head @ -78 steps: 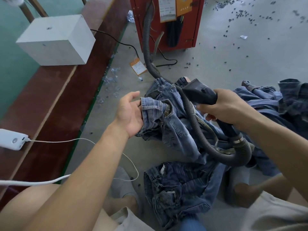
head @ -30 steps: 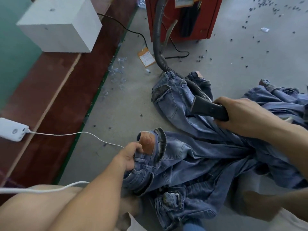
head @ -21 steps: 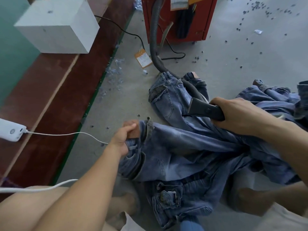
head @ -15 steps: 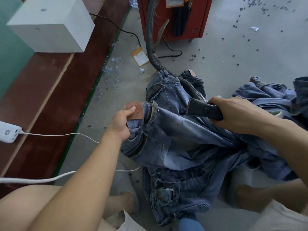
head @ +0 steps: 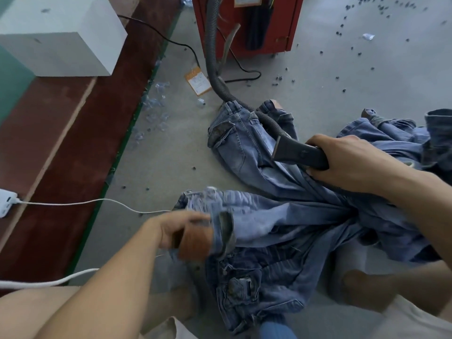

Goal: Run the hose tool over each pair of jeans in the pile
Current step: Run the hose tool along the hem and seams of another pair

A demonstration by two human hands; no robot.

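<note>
Several blue jeans lie heaped on the grey floor. My left hand (head: 181, 228) grips the waistband of one pair of jeans (head: 281, 221) at its brown leather patch; this hand is motion-blurred. My right hand (head: 347, 162) holds the black nozzle of the hose tool (head: 298, 154) just above another pair of jeans (head: 239, 145). The ribbed grey hose (head: 212, 67) runs from the nozzle back to a red machine (head: 247, 23). A darker pair (head: 254, 289) lies under the held one, near my legs.
A white box (head: 61, 37) sits on a dark red ledge (head: 61, 148) at the left. A white charger (head: 6, 203) and its cable trail across the floor. An orange tag (head: 198, 80), plastic scraps and small dark bits litter the floor. More jeans (head: 403, 135) are heaped at the right.
My left hand has pulled the waistband down and toward me, spreading that pair flat across the pile. My right hand with the nozzle has stayed nearly in place.
</note>
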